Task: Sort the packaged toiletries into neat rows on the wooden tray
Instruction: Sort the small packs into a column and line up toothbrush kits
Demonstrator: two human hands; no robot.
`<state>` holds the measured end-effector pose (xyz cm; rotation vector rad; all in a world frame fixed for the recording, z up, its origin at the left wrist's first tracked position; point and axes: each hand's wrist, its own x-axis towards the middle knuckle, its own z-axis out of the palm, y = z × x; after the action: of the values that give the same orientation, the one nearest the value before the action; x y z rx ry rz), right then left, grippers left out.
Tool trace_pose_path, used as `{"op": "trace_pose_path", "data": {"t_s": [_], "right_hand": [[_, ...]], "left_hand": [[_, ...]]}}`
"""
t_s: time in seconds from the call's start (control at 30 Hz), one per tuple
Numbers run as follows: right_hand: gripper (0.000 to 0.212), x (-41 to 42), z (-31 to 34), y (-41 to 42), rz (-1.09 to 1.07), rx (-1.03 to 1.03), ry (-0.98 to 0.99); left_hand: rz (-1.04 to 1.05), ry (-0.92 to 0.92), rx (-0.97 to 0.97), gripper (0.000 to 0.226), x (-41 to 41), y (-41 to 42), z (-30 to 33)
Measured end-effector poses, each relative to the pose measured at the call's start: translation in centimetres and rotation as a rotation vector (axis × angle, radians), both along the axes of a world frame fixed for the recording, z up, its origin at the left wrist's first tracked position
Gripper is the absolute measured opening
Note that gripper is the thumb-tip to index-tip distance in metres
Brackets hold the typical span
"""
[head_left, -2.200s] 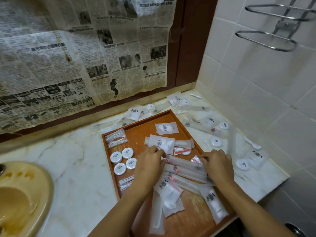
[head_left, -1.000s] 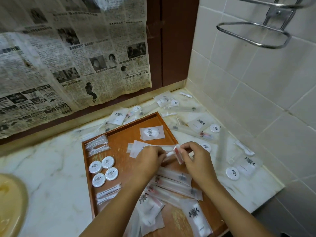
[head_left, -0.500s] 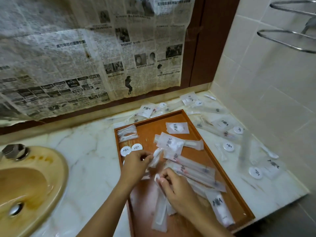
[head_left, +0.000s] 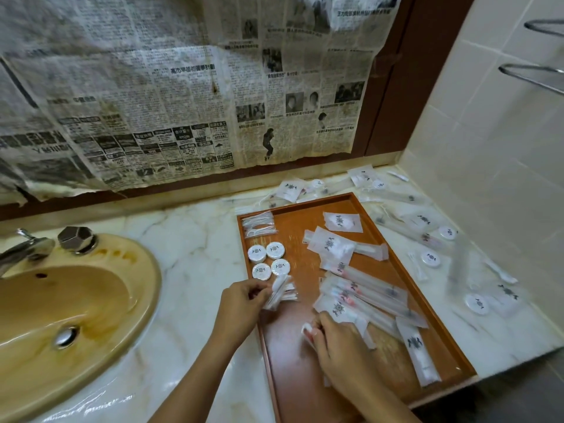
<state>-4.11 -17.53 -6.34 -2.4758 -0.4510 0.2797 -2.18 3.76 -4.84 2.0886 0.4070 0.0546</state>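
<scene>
Small packets (head_left: 282, 293) pinched by left hand (head_left: 244, 303) at tray (head_left: 451, 355) left edge, frame centre. Small white packet (head_left: 306, 329) grasped by right hand (head_left: 341, 346), lower centre. Long packets (head_left: 366, 291) heaped mid-tray.

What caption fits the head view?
Both hands sort packaged toiletries on a wooden tray.

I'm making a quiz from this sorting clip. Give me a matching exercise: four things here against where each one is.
Things:
1. round white tins
2. left hand
3. faucet
4. newspaper

Places:
A. on the wall behind the counter
B. at the sink's back rim
C. in a square of four on the wooden tray
D. at the tray's left edge, pinching small packets

Pairs: 1-C, 2-D, 3-B, 4-A
</scene>
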Motion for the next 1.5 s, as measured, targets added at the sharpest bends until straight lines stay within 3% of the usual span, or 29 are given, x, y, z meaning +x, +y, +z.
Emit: {"op": "trace_pose_path", "data": {"t_s": [0.1,0.3,0.4,0.6,0.8,1.03,1.23,1.5], "right_hand": [[0.015,0.6,0.4,-1.1,-0.078,-0.052,-0.019],[0.025,1.7,0.0,-3.1,-0.210,-0.155,0.001],[0.032,2.1,0.5,-3.5,-0.262,-0.106,0.023],[0.019,2.5,2.3,-3.2,-0.384,0.071,0.075],[0.010,2.3,2.9,-2.7,-0.420,0.220,0.151],[0.031,2.0,2.7,-1.2,-0.414,0.333,0.285],[0.016,1.3,2.1,0.7,-0.414,0.401,0.387],[0.012,0.3,1.3,3.0,-0.387,0.371,0.419]], "left_hand": [[-0.011,-0.028,-0.014,0.018,-0.4,0.1,0.0],[-0.047,-0.052,0.099,0.019,-1.3,-0.5,-0.3],[-0.101,-0.083,0.261,0.009,-1.7,-0.9,-0.4],[-0.278,-0.291,0.654,0.007,-1.4,-1.5,-2.5],[-0.383,-0.271,0.883,0.011,-1.6,-2.3,-3.9],[-0.325,-0.212,0.856,0.011,-2.4,-2.4,-5.0],[-0.249,-0.266,0.720,0.005,-2.6,-2.1,-5.2],[-0.237,-0.208,0.607,0.028,-3.4,0.4,-5.0]]}}
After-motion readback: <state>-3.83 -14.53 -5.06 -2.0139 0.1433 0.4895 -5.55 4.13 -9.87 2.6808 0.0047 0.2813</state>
